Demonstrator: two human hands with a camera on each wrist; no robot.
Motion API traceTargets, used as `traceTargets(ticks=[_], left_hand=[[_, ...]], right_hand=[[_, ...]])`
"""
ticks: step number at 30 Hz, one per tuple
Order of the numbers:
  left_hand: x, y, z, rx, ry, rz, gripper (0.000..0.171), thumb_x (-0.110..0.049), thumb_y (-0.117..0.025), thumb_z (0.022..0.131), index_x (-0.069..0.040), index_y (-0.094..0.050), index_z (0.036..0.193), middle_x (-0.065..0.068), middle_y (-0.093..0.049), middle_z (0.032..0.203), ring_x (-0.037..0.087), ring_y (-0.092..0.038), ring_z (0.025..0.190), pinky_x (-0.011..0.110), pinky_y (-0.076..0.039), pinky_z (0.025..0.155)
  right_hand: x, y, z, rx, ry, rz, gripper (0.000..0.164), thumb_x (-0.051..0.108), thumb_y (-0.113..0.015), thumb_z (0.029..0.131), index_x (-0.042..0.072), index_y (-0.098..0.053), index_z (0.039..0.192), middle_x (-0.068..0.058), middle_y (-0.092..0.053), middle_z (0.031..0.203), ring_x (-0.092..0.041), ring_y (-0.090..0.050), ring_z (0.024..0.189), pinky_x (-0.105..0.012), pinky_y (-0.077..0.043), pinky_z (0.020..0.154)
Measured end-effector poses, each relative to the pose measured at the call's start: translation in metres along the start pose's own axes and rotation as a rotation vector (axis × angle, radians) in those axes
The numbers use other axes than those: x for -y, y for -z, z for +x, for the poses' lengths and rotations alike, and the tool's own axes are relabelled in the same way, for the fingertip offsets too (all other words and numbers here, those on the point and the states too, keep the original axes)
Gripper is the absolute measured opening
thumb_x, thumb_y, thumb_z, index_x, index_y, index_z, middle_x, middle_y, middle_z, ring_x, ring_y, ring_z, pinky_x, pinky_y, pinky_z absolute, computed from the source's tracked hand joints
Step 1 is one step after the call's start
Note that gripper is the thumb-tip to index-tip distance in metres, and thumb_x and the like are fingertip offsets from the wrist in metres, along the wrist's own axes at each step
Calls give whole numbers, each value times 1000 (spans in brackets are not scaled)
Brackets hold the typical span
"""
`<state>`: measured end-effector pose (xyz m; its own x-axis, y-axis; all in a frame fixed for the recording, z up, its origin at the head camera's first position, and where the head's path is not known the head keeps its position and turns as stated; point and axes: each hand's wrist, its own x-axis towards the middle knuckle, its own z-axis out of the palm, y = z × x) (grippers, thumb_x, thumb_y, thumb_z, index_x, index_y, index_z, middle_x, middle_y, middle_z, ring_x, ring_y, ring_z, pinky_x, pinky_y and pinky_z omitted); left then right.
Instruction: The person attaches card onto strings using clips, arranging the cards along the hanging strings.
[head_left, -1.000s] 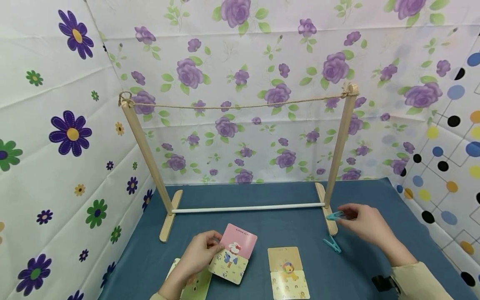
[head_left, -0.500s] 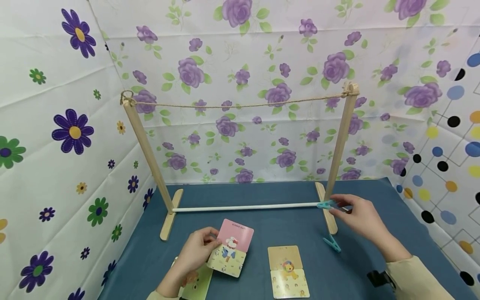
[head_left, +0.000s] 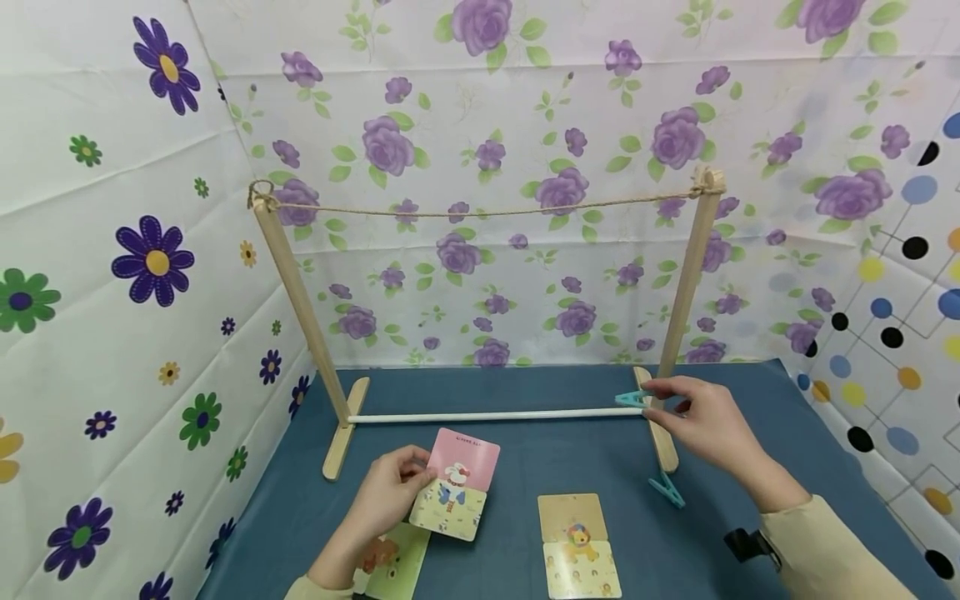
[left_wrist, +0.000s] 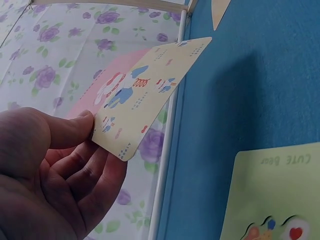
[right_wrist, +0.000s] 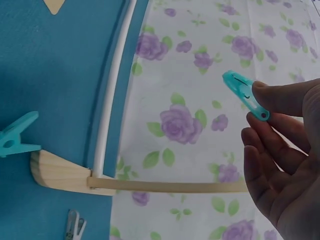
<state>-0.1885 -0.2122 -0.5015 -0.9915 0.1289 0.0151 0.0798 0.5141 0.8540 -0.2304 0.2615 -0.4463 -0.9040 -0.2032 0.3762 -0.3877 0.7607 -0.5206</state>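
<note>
My left hand (head_left: 390, 492) pinches a pink and pale-yellow card (head_left: 455, 485) with a rabbit picture by its left edge, thumb on the front. The card is held tilted above the blue table, partly over a green bear card (head_left: 401, 562). Between the thumb and fingertips of my right hand (head_left: 701, 421) is a teal clothespin (right_wrist: 246, 95), near the foot of the rack's right post. A second teal clothespin (head_left: 667, 490) lies on the table below that hand. A tan and yellow lion card (head_left: 579, 546) lies flat between the hands.
A wooden rack with a left post (head_left: 300, 308) and a right post (head_left: 686, 283) carries a twine line (head_left: 480, 214) across its top. A white rod (head_left: 495, 416) joins its feet low down. One pale clothespin (right_wrist: 75, 225) lies beyond the right foot. Patterned cloth hangs behind.
My right hand has moved up and left with the teal clothespin, past the right foot of the rack. My left hand has raised the rabbit card slightly. The lion card stays put.
</note>
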Motion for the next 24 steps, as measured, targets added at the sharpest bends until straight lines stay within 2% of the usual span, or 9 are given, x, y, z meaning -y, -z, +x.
traceTargets(ticks=[6,14,24], left_hand=[[-2,5,2,-32,-21,10,12,-5,-72,102,-4,-74,114,-2,-75,85,17,-63,71,29,-48,59],[-5,11,9,-84,-22,0,10,-5,-74,101,-7,-75,111,-2,-74,83,18,-61,68,28,-46,58],[-8,17,11,-152,-56,-22,10,-6,-72,103,-4,-74,113,1,-76,87,18,-66,73,29,-52,61]], right_hand=[[9,2,7,-54,89,-3,35,9,-86,93,12,-79,127,-8,-78,116,-23,-72,91,-43,-60,76],[22,5,14,-100,146,-18,29,0,-83,93,8,-80,120,-9,-77,111,-21,-72,84,-33,-58,66],[39,10,29,-218,236,-43,25,-6,-83,89,8,-83,110,-7,-78,100,-20,-74,79,-34,-57,61]])
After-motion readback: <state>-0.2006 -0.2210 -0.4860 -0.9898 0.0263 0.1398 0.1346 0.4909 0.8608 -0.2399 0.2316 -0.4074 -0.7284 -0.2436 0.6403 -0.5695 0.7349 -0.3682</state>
